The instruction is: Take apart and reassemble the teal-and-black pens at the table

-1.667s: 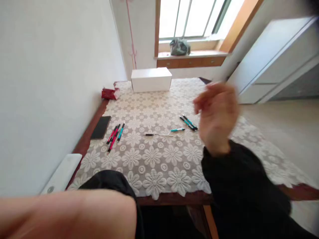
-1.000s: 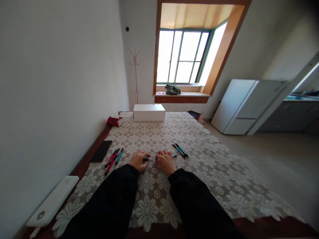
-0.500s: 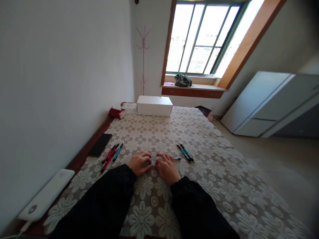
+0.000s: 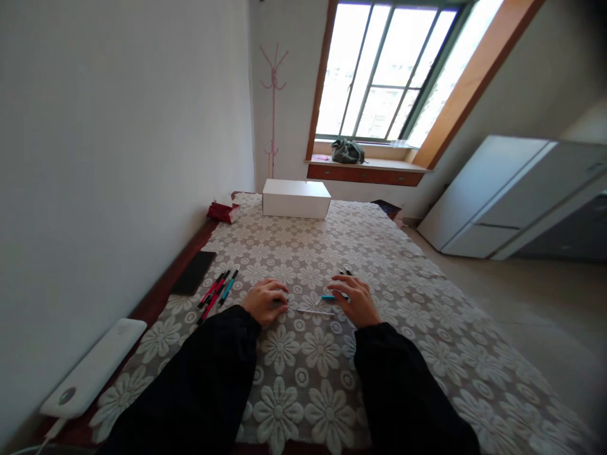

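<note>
My left hand (image 4: 266,303) is closed, with its fingertips around a small dark piece that looks like a pen part and is mostly hidden. Between the hands a thin, clear pen refill (image 4: 315,312) lies on the tablecloth. My right hand (image 4: 355,301) is curved with a gap between thumb and fingers. Under its thumb side shows a teal pen barrel (image 4: 328,297), partly covered by the hand; it seems to rest on the cloth. Tips of two pens (image 4: 348,272) show just beyond my right hand. Left of my left hand lie several red and black pens (image 4: 211,294) and a teal pen (image 4: 229,287).
A black phone (image 4: 193,273) and a white power strip (image 4: 95,366) lie along the wall side. Farther off, a white box (image 4: 296,200) and a red tissue pack (image 4: 223,212) stand on the flowered tablecloth (image 4: 303,404).
My hands have parted: the right moved right, over the teal barrel and the two pens beside it. The refill between them now shows. My left hand stays nearly in place.
</note>
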`<state>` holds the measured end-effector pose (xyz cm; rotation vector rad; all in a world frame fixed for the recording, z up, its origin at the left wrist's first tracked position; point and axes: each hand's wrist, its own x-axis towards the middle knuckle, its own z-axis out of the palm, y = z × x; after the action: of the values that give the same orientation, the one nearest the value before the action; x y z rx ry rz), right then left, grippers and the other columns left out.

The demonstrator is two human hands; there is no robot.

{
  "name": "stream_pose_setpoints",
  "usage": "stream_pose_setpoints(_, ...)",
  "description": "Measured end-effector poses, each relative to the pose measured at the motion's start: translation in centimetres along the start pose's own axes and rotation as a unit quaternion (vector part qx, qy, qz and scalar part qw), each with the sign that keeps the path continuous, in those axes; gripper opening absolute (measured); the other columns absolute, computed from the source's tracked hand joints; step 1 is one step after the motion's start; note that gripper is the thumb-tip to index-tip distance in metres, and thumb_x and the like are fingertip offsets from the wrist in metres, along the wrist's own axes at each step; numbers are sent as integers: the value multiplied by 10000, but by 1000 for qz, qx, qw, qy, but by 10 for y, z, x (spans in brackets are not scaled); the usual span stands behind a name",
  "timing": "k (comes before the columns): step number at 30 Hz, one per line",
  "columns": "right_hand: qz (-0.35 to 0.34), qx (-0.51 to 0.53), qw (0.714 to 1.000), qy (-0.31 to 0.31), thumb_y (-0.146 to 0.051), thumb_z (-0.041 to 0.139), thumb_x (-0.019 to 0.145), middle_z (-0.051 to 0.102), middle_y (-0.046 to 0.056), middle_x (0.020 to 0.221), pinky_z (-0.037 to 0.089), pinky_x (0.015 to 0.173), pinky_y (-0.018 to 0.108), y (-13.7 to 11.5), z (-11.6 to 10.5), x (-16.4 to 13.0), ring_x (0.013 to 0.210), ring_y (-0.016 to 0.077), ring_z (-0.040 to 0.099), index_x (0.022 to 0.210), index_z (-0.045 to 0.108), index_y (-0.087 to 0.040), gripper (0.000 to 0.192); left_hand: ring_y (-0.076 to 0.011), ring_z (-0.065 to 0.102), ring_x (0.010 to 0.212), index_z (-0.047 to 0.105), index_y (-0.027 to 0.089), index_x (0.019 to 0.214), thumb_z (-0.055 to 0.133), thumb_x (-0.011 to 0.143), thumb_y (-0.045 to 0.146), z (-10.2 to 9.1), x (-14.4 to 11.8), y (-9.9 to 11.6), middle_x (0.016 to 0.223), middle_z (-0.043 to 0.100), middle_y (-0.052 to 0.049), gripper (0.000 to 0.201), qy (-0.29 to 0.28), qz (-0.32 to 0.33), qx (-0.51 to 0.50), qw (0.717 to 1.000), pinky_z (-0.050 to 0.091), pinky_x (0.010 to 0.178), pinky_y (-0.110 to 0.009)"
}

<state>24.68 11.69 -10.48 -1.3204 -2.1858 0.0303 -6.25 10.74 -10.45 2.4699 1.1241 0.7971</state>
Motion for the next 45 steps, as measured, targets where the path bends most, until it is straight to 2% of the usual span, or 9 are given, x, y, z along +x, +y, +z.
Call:
stream_pose_setpoints(4,19,-29,999,-25,-280,631,912,693,56,1196,384,1028,448,9,7,-4,1162,261,584,1082,750,-297,208,-242,607,1142,733,239,869,586,919,326,4,2,0,1131,717,-61,179,13,5,2,1000,458,1034,-422)
stream_pose_setpoints(7,4,-7,998,-62,-259,628,917,713,51,1127,364,1030,411,3,15,-5,1116,228,597,1015,752,-274,159,-233,625,1106,720,229,956,543,942,329,7,3,1,1118,718,-70,203,31,-4,-10,999,473,1019,-410)
stream_pose_setpoints(11,4,1,997,-81,-198,590,921,721,44,1067,347,1013,374,2,12,-3,1076,208,601,1002,727,-253,168,-238,628,1100,697,234,1025,546,926,304,8,3,-1,1101,716,-66,193,48,-30,-5,998,482,1011,-410)
stream_pose_setpoints(16,0,-21,996,-85,-196,584,915,708,42,1065,331,1013,380,6,10,-5,1066,211,597,1012,721,-257,179,-247,621,1107,698,231,1029,586,849,212,9,2,-3,1104,713,-64,213,35,-48,14,998,481,1008,-411)
stream_pose_setpoints(22,-6,-19,996,-92,-215,619,899,694,47,1072,360,1004,375,2,12,-5,1064,215,586,991,737,-260,157,-249,621,1086,719,235,968,614,828,234,9,1,0,1078,716,-59,175,29,-58,32,997,479,1001,-418)
stream_pose_setpoints(27,4,-19,996,-91,-200,619,894,696,56,1085,360,1017,402,-1,11,-4,1095,240,574,1065,728,-258,211,-247,622,1085,727,236,954,625,841,259,10,1,0,1092,714,-61,154,34,-43,28,998,479,1002,-416)
stream_pose_setpoints(31,-25,1,995,-98,-216,621,914,681,58,1166,370,1020,395,-6,14,-4,1123,235,563,1173,710,-283,282,-231,634,1059,733,237,946,607,866,262,10,2,-1,1073,719,-59,152,33,-28,19,999,486,994,-404)
stream_pose_setpoints(38,-21,11,994,-110,-253,616,937,696,54,1088,403,965,377,-7,22,-2,1076,234,575,995,754,-276,152,-214,648,1040,734,231,956,584,925,276,11,2,1,1052,728,-67,160,68,23,-19,997,496,993,-400)
stream_pose_setpoints(45,12,-7,996,-86,-231,669,864,681,66,1127,406,971,392,5,17,-5,1098,254,577,1024,717,-243,167,-209,655,1000,739,229,954,581,928,273,11,2,5,1009,732,-64,166,65,32,-23,997,514,964,-397)
